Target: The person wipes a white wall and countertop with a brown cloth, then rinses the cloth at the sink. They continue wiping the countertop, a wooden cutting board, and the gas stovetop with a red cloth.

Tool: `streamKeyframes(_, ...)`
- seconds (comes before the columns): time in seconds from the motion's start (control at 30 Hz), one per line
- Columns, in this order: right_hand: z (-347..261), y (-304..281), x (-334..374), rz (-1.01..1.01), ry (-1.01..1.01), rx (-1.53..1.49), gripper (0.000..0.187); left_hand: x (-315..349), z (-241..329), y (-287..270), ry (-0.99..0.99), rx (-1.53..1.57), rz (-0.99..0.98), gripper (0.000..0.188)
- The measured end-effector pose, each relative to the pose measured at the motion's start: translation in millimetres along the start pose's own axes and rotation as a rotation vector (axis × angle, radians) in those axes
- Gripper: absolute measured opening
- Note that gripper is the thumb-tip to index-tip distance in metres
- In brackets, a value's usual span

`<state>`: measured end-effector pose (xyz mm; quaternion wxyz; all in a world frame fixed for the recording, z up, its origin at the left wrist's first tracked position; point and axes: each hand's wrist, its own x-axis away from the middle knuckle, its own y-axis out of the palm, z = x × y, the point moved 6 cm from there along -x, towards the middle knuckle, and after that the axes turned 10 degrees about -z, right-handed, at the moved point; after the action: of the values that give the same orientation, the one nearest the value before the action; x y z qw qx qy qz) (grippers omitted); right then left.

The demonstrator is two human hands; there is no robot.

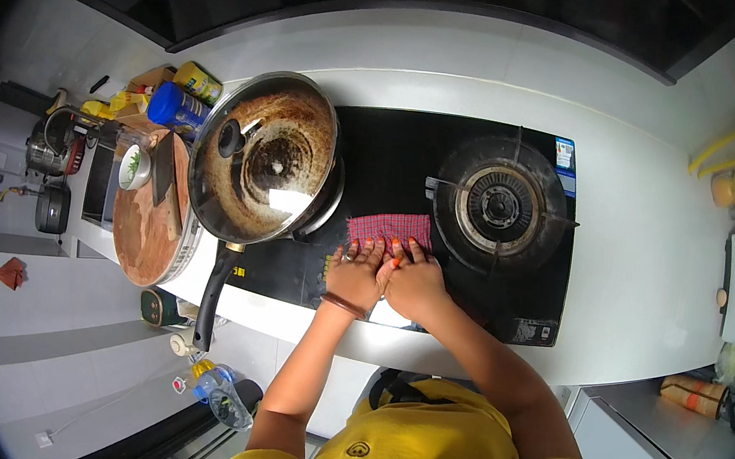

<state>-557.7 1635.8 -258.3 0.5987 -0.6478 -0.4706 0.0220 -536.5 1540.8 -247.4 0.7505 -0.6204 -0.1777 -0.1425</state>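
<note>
Both hands lie side by side on a red checked cloth (393, 226), which is spread on the black glass top of the gas stove (385, 158). My left hand (356, 277) has its fingers stretched forward onto the cloth's near edge. Beside it, my right hand (417, 285) also reaches its extended fingers onto the cloth, and the thumbs meet between them. Just left of the cloth stands a wok (241, 249) under a glass lid (266, 157) with a dark knob. The bare right burner (499, 204) sits close to the cloth's right side.
At left, a round wooden chopping board (135, 242) carries a cleaver (163, 170) and a white bowl (135, 181) with chopped greens. Behind it stand a blue container (178, 107) and a yellow can (197, 81). The wok's black handle (213, 293) juts over the counter's front edge.
</note>
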Motion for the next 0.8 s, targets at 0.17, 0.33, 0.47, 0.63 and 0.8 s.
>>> streamKeyframes(0.17, 5, 3, -4, 0.077, -0.012, -0.054, 0.048, -3, 4, 1, -0.014, 0.059, -0.043, 0.069)
streamKeyframes(0.33, 7, -10, -11, 0.073, -0.006, -0.183, 0.053, -17, 0, 0, -0.049, 0.177, -0.091, 0.069)
streamKeyframes(0.47, 10, -13, -26, 0.129, 0.003, -0.077, 0.057, -37, -4, -5, -0.064, 0.175, -0.025, 0.067)
streamKeyframes(0.63, 18, -26, -57, 0.225, 0.027, -0.259, 0.057, -78, -22, 0, -0.054, 0.252, 0.021, 0.059)
streamKeyframes(0.8, 23, -45, -80, 0.184, 0.118, -0.219, 0.054, -111, -37, 0, 0.027, 0.53, 0.072, 0.058)
